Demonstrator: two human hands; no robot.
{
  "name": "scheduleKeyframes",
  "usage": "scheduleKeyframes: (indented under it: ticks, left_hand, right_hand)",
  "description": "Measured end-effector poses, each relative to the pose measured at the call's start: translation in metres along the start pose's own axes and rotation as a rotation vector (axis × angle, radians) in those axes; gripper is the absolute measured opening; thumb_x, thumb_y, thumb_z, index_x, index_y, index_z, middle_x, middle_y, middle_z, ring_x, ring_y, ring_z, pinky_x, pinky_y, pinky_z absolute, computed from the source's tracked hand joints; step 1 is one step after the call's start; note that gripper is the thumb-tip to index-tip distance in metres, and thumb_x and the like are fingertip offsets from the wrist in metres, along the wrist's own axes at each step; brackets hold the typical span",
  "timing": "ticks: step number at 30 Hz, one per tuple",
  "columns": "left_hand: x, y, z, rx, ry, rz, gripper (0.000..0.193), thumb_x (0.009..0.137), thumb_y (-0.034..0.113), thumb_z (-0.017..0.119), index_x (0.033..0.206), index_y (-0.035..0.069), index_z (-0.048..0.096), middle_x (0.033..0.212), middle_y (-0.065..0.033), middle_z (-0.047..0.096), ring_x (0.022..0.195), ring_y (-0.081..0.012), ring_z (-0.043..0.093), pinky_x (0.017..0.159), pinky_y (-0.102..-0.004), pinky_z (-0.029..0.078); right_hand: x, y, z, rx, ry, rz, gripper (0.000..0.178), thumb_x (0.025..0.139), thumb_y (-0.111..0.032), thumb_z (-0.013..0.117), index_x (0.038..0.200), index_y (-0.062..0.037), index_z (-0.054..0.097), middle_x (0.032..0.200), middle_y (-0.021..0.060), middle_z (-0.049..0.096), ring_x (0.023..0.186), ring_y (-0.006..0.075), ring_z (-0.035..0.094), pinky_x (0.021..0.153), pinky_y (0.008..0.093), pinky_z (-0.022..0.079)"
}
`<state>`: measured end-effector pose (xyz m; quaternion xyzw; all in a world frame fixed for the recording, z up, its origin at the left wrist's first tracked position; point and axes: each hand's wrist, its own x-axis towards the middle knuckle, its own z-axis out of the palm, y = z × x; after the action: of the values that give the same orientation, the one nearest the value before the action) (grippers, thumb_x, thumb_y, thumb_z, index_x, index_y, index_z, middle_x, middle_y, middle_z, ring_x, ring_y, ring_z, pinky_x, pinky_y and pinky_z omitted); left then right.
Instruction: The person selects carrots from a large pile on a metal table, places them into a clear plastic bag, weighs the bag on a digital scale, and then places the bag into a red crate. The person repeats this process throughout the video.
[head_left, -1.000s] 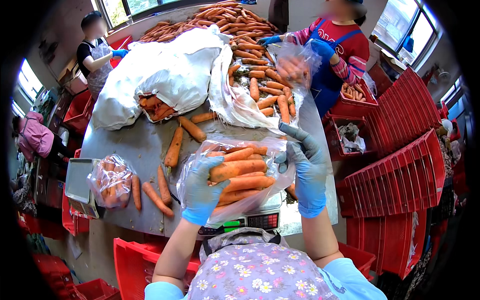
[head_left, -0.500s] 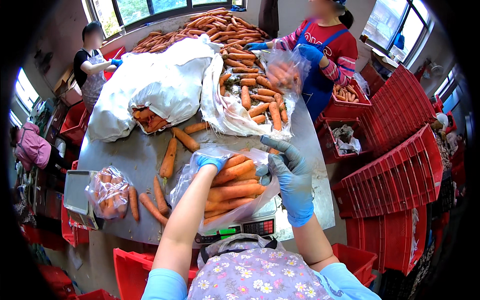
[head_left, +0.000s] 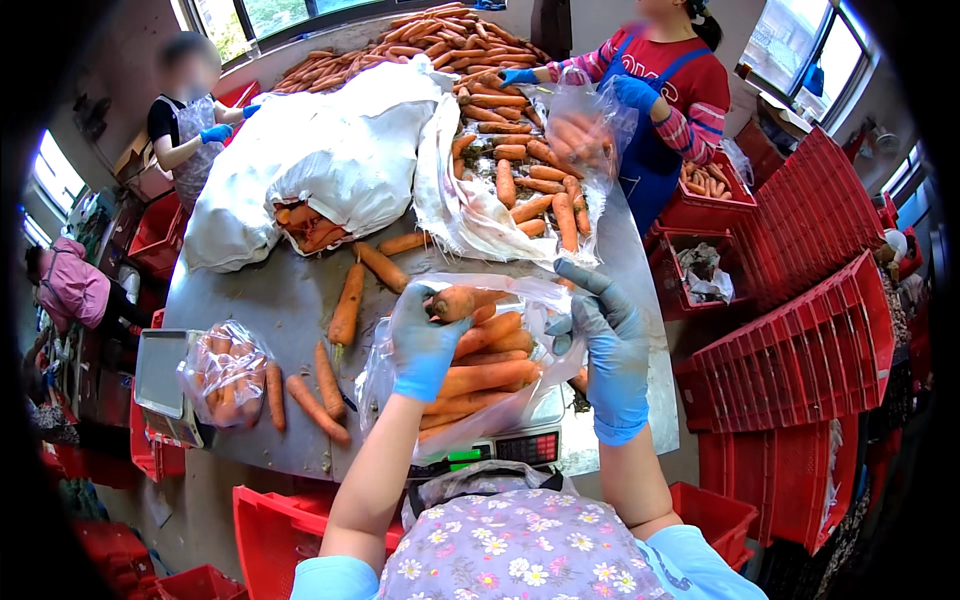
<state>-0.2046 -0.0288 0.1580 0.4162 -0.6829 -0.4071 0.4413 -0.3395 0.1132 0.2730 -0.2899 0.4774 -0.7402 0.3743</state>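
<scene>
Left hand (head_left: 425,345): blue-gloved; fingers clamped on a single carrot (head_left: 455,302), held at the mouth of the clear plastic bag (head_left: 470,365).
Right hand (head_left: 612,345): blue-gloved; thumb and fingers pinched together on the bag's rim at 3 o'clock, index finger raised apart.
Bag: filled with carrots, rested on a digital scale (head_left: 505,447) at the near edge of the grey table (head_left: 290,300).
Table, 9 o'clock of bag: three loose carrots (head_left: 318,392) laid beside a smaller filled bag (head_left: 222,372) on a metal tray (head_left: 160,375).
12 o'clock: white sacks (head_left: 320,165) and a carrot heap (head_left: 470,45) are seen.
3 o'clock: stacked red crates (head_left: 800,350).
Far side: two other gloved people at work.
</scene>
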Motion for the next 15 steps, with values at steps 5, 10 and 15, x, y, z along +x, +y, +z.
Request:
scheduleKeyframes:
  ticks: [5, 10, 15]
  left_hand:
    - [-0.030, 0.015, -0.032, -0.332, 0.016, 0.034, 0.057, 0.060, -0.003, 0.080, 0.106, 0.005, 0.046, 0.101, -0.0045, 0.054, 0.095, -0.0142, 0.054, 0.083, -0.0260, 0.047]
    - [-0.048, 0.019, -0.056, -0.453, 0.056, -0.027, 0.059, 0.065, -0.007, 0.075, 0.112, 0.007, 0.042, 0.110, -0.0062, 0.053, 0.101, -0.0160, 0.053, 0.089, -0.0280, 0.045]
    - [-0.061, 0.014, -0.075, -0.397, 0.118, 0.026, 0.067, 0.058, -0.004, 0.080, 0.112, 0.007, 0.042, 0.109, -0.0065, 0.054, 0.102, -0.0170, 0.054, 0.090, -0.0291, 0.045]
  right_hand:
    - [0.000, 0.005, -0.001, 0.036, 0.035, -0.001, 0.028, 0.092, -0.005, 0.050, 0.118, 0.0015, 0.055, 0.077, -0.0016, 0.053, 0.068, 0.0061, 0.054, 0.060, 0.0201, 0.048]
    - [0.000, 0.009, -0.002, 0.007, 0.015, -0.003, 0.028, 0.092, -0.005, 0.049, 0.118, 0.0014, 0.055, 0.075, -0.0015, 0.052, 0.068, 0.0060, 0.054, 0.060, 0.0195, 0.046]
    - [-0.006, 0.013, -0.005, -0.034, -0.069, 0.029, 0.028, 0.092, -0.005, 0.049, 0.119, 0.0009, 0.054, 0.075, -0.0013, 0.053, 0.068, 0.0056, 0.053, 0.059, 0.0195, 0.045]
